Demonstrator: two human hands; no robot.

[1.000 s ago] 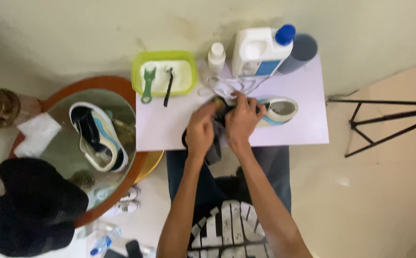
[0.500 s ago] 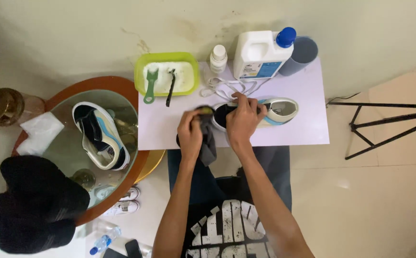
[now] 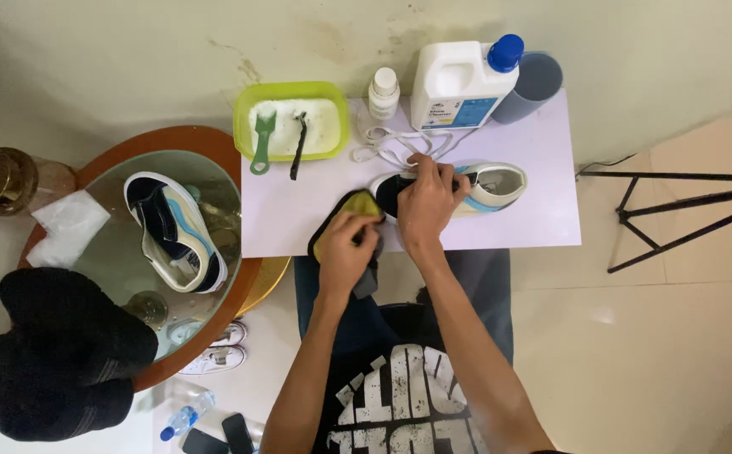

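A white and blue sneaker with a dark toe (image 3: 488, 185) lies on its sole on the white table (image 3: 542, 214). My right hand (image 3: 426, 200) presses down on the shoe's front half and grips it. My left hand (image 3: 345, 248) holds a yellow and black cloth (image 3: 345, 210) at the table's near edge, just left of the shoe's toe. Loose white laces (image 3: 387, 145) lie behind the shoe.
A green basin (image 3: 292, 92) of white foam holds a green brush (image 3: 261, 143) and a dark brush (image 3: 299, 147). Behind stand a small white bottle (image 3: 383, 92), a white jug with a blue cap (image 3: 463, 84) and a grey cylinder (image 3: 530, 84). The second sneaker (image 3: 173, 231) rests on a round glass table (image 3: 105, 252) at left. A tripod (image 3: 685, 219) stands at right.
My left hand has drawn the cloth away from the shoe toward the table's near edge. My right hand has stayed on the shoe's front.
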